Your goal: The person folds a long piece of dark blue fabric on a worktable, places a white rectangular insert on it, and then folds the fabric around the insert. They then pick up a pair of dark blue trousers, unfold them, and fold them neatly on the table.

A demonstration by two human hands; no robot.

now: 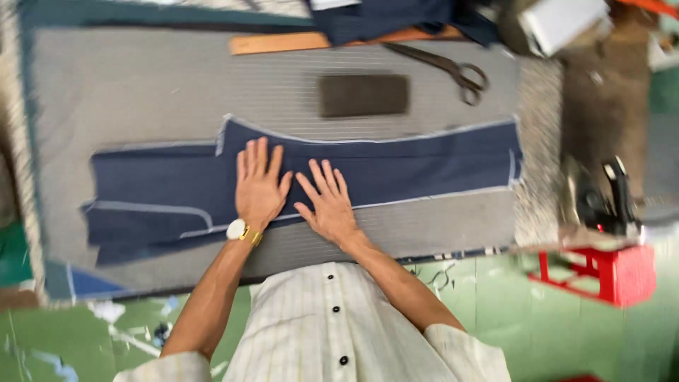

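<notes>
Pressing flat on a piece of dark blue cloth (pixel 396 170), both hands lie side by side near the middle of the frame, fingers spread and grasping nothing. The left hand (pixel 259 185) wears a white watch (pixel 236 229) with a gold band at the wrist; the right hand (pixel 327 204) rests just beside it, its heel at the cloth's lower edge. The cloth is cut in a long shape with pale chalk lines along its edges — it stretches from the left of the frame to the right across a counter (pixel 141 92) covered in grey striped fabric. Above the hands, well apart from them, sits a dark rectangular block (pixel 363 95). Toward the top of the frame lie a wooden ruler (pixel 283 42) and a pair of scissors (pixel 453 71) — the view is blurred. A red stool (pixel 612 272) stands at the lower right.
</notes>
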